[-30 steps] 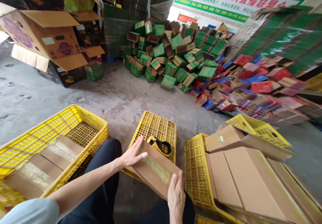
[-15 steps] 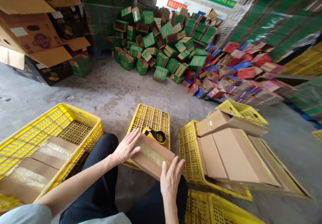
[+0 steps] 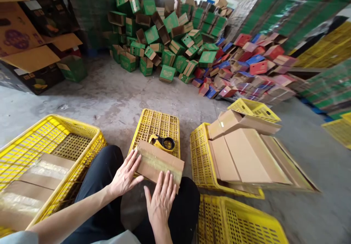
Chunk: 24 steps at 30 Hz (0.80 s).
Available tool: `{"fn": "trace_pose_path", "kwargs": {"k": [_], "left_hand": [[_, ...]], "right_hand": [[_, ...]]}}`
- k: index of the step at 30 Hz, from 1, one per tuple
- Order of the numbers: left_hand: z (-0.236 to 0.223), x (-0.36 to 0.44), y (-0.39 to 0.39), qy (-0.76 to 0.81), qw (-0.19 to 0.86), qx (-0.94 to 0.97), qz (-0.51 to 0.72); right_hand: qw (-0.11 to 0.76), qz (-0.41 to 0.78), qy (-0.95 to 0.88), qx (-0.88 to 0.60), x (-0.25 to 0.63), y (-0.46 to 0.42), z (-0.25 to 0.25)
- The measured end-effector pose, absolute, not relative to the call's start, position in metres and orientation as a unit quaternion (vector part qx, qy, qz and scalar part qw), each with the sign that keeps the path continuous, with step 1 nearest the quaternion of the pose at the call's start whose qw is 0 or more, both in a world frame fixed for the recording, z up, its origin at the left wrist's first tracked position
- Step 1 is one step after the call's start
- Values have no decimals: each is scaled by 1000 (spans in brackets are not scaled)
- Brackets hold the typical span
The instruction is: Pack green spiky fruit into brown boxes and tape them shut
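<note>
A brown cardboard box (image 3: 161, 160) with a strip of clear tape along its top lies in front of me, over the near end of an upturned yellow crate (image 3: 164, 121). My left hand (image 3: 124, 176) rests at the box's left end, fingers stretched out. Fingers extended, my right hand (image 3: 161, 198) lies flat on the near right part of the box and its tape. Just beyond the box, a yellow and black tape dispenser (image 3: 163, 142) sits on the crate.
At left, a yellow crate (image 3: 100, 136) holds taped boxes (image 3: 35, 185). Flattened cardboard (image 3: 246, 156) fills another yellow crate (image 3: 199, 160) at right. One more crate (image 3: 246, 218) stands near my right knee. Green boxes (image 3: 168, 72) and red and blue boxes (image 3: 257, 68) are heaped behind.
My right hand has moved left and inward from the box's right end onto its taped top. My left hand has slid slightly lower along the left end. The view has shifted.
</note>
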State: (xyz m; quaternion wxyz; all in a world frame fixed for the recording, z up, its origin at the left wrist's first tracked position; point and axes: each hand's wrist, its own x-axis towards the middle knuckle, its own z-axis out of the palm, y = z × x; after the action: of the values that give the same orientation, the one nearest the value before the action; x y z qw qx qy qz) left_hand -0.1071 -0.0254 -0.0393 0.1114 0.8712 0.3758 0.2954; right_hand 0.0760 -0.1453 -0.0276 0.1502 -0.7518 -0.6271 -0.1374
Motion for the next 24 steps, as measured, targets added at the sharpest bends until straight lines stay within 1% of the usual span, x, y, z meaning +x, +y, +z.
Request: {"fn": "trace_pose_path", "kwargs": {"k": [3,5,9,12,14,18,21,24], "left_hand": [[-39,-109,-23,377,137,865,303],[-40,-113,-24,385,171,850,318],[-42,-117,-29,433,251,793,347],[-44,-114,-35,453,284,767,355],[-45,-110,-38,460,292,757,360],[-48,-105,-38,467,287,752,364],[-46,-108,-33,451,274,769,361],[-36,-111,-26,428,228,798,357]], "right_hand": [[169,-123,-636,-743,82,-147,-26],[197,-109,-634,-740,90,-152,-24],[274,-77,-516,-808,113,-166,-27],[301,-2,-463,-833,125,-172,-39],[303,29,-461,-833,128,-172,-48],[285,18,-480,-829,135,-167,-55],[261,-3,-515,-817,142,-161,-44],[232,-59,-559,-794,140,-152,-24]]}}
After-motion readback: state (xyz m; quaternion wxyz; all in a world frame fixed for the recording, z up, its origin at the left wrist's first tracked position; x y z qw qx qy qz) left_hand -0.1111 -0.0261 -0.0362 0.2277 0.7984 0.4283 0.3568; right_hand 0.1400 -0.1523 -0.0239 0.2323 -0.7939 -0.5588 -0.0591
